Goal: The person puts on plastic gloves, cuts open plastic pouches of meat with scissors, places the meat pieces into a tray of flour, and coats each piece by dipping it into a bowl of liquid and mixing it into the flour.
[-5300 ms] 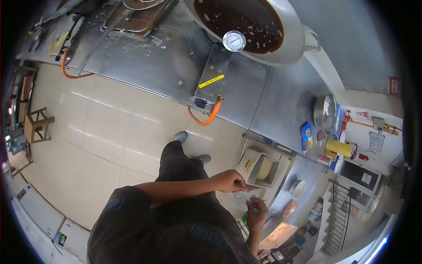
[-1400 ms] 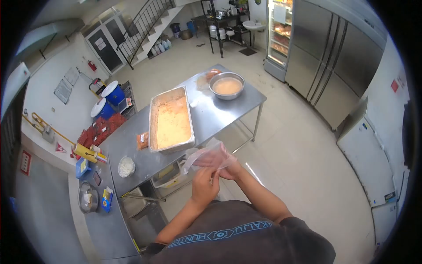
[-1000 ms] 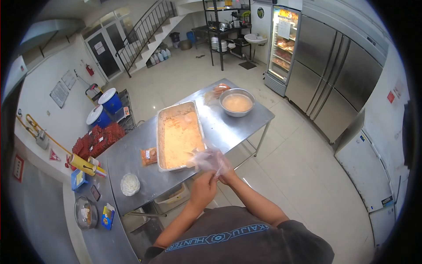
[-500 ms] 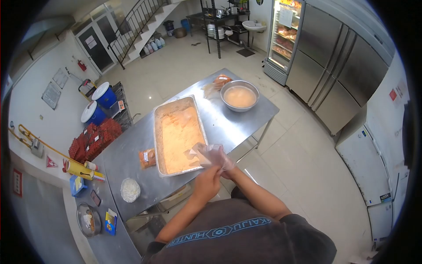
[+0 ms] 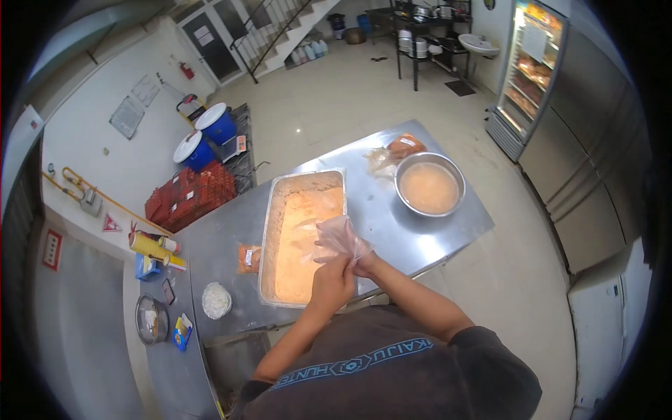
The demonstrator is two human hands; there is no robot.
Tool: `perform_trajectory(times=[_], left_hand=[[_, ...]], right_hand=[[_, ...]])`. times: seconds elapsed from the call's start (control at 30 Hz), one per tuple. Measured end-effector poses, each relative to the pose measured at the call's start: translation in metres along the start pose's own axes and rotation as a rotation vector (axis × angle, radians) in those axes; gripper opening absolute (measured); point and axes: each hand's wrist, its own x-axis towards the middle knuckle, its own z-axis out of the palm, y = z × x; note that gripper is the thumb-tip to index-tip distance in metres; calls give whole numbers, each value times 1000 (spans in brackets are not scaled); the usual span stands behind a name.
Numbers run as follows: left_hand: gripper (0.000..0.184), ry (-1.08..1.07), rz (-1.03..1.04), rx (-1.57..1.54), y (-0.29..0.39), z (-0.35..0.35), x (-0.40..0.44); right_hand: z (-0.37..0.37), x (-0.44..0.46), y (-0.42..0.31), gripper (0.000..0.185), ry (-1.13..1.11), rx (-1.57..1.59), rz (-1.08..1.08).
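Steel table [image 5: 392, 238]: shifted rightward in view since half a second earlier, along with all that stands on it; it also looks slightly nearer, consistent with a turn of the head to the left.

Metal tray [image 5: 308, 180]: on the table before the person, bearing a bed of pale orange powder [image 5: 292, 269]; its right edge is partly covered by the hands, which crossed its near right corner in the earlier frame and now appear farther up that side.

Metal bowl [image 5: 429, 159]: beyond and to the right of the tray, with orange-tinted contents; place on the table unchanged.

Right hand [image 5: 355, 252]: inside the glove, fingers extended and clasping nothing; the film blurs how far each finger is seated.

Left hand [image 5: 333, 283]: thumb and fingers together, clamped on the glove near the right wrist; bare, as before.

Clear plastic glove [image 5: 338, 233]: over the right hand, above the tray's right side, its loose film bunched. Step in hand, as judged: drawing the glove on. Next move, as judged: a firm pull of the cuff toward the wrist, right fingers kept straight, without tearing the thin film.

Orange packet [image 5: 248, 258]: just beside the tray's left wall, untouched.
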Motion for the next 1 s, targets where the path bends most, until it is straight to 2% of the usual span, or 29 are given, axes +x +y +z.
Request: perform_trajectory(times=[0.07, 0.17, 0.27, 0.37, 0.47, 0.57, 0.67, 0.73, 0.77, 0.87, 0.9, 1.0], left_hand=[[8, 34, -25, 2, 3, 16, 22], [8, -38, -62, 128, 13, 26, 44], [9, 18, -86, 146, 6, 36, 53], [9, 53, -130, 97, -4, 37, 61], [8, 51, -175, 65, -13, 44, 72], [5, -6, -75, 153, -14, 50, 81], [9, 73, -177, 47, -10, 47, 85], [16, 407, -262, 135, -37, 41, 78], [32, 436, -350, 331, -47, 30, 74], [48, 404, -722, -141, -78, 16, 77], [48, 399, -806, -385, -103, 15, 68], [30, 387, -755, -383, -107, 7, 75]], right_hand=[[-25, 14, -16, 92, -119, 142, 121], [-27, 19, -38, 92, -76, 125, 180], [-42, 36, -38, 91, -17, 66, 201], [-78, 59, -19, 90, 34, -193, 352], [-74, 69, -31, 89, 70, -115, 264], [-63, 65, -51, 90, -45, 119, 325], [-75, 75, -46, 90, -9, -7, 257], [-73, 70, -66, 89, -75, 181, 300], [-71, 69, -75, 88, -107, 280, 313], [-70, 64, -84, 87, -184, 413, 279], [-70, 63, -83, 87, -187, 444, 288], [-69, 68, -88, 88, -210, 458, 290]])
